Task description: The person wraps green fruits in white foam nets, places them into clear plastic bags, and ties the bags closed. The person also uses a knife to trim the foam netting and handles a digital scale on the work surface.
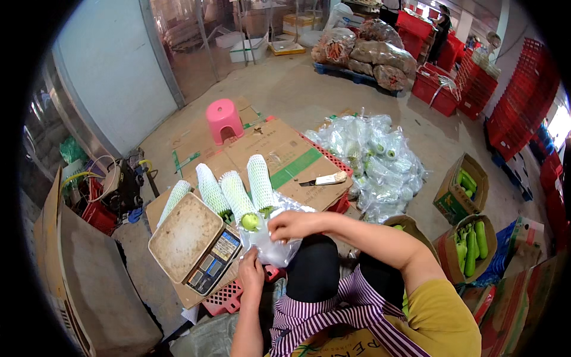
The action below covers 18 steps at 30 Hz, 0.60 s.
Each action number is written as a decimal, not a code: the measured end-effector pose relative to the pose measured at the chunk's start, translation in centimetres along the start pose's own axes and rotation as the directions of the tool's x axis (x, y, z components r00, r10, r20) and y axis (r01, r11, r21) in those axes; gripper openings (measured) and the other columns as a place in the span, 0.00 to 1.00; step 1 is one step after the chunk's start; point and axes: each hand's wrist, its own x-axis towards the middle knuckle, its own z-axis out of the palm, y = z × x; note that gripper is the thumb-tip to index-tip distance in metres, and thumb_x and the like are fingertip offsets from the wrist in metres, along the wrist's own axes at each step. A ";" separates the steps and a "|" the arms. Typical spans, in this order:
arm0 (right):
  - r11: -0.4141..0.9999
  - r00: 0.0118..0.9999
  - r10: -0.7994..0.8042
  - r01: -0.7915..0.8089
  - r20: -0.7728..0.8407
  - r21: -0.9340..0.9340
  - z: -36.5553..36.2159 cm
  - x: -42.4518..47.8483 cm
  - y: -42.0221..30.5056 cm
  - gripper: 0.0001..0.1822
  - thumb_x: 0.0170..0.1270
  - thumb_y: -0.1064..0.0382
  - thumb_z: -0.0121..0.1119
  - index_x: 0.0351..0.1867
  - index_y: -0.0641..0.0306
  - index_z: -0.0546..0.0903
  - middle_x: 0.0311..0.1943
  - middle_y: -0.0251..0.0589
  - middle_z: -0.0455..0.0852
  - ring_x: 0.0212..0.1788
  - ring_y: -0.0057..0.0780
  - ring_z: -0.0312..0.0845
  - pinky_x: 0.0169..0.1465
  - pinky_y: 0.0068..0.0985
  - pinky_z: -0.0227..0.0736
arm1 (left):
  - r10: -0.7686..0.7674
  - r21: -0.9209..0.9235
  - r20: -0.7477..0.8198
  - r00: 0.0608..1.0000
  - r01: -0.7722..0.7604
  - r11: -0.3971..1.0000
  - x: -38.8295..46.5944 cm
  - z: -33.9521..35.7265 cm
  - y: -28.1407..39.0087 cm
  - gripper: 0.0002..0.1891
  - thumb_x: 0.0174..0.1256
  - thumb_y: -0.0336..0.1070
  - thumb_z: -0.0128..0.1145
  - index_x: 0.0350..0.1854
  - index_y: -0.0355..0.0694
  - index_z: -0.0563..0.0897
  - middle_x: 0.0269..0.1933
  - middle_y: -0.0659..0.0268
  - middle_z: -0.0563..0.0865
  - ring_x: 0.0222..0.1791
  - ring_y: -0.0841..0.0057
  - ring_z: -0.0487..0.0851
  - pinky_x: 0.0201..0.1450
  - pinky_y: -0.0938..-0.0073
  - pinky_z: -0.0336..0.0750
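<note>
My left hand (251, 267) pinches the near edge of a clear plastic bag (272, 252). Across from it my right hand (285, 225) has its fingers curled on the same bag's right side. Just beyond the bag, a green gourd in a white foam net sleeve (236, 196) lies with its bare end toward me, the film around that end. Three more sleeved vegetables lie beside it, one of them (259, 180) to the right. A digital scale with a stained tray (186, 236) stands left of my hands. A knife with a pale wrapped handle (330, 179) rests on the cardboard (285, 138).
A pink plastic stool (224, 120) stands beyond the cardboard. Bagged, sleeved vegetables (374, 156) are heaped on the floor at the right, near cartons of long green gourds (470, 247). Red crates (522, 98) and filled sacks (379, 53) stand farther back, where a person (441, 33) is partly visible.
</note>
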 end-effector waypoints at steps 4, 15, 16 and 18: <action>0.960 0.964 -0.199 0.228 -0.173 0.162 -3.5 -6.1 -5.7 0.09 0.68 0.61 0.59 0.39 0.66 0.78 0.32 0.31 0.81 0.35 0.16 0.75 0.40 0.20 0.73 | 0.018 -0.123 -0.030 0.999 -0.021 0.992 -0.9 -0.4 -0.6 0.15 0.60 0.26 0.54 0.49 0.33 0.82 0.48 0.52 0.85 0.46 0.54 0.82 0.50 0.60 0.75; 0.917 0.937 -0.283 0.200 -0.207 -0.346 2.1 -6.8 0.5 0.11 0.61 0.60 0.61 0.34 0.67 0.79 0.28 0.45 0.83 0.31 0.37 0.79 0.37 0.32 0.72 | -0.140 -0.826 0.270 0.953 0.304 0.474 2.2 -6.1 11.2 0.12 0.63 0.28 0.57 0.48 0.32 0.80 0.42 0.65 0.82 0.39 0.82 0.78 0.42 0.79 0.73; 0.915 0.925 -0.311 0.229 -0.218 -0.333 2.7 -6.5 1.1 0.11 0.61 0.60 0.61 0.34 0.67 0.79 0.27 0.45 0.82 0.31 0.37 0.79 0.37 0.32 0.72 | -0.177 -0.775 0.272 0.946 0.324 0.542 2.7 -5.9 11.7 0.11 0.63 0.27 0.58 0.47 0.32 0.80 0.40 0.65 0.83 0.38 0.81 0.79 0.43 0.78 0.74; 0.916 0.921 -0.317 0.235 -0.228 -0.324 2.9 -6.7 1.2 0.11 0.61 0.60 0.61 0.33 0.67 0.78 0.25 0.45 0.81 0.30 0.38 0.78 0.36 0.33 0.71 | -0.218 -0.722 0.276 0.936 0.351 0.596 2.6 -5.7 12.1 0.05 0.65 0.27 0.57 0.41 0.33 0.80 0.34 0.66 0.82 0.33 0.83 0.78 0.38 0.81 0.73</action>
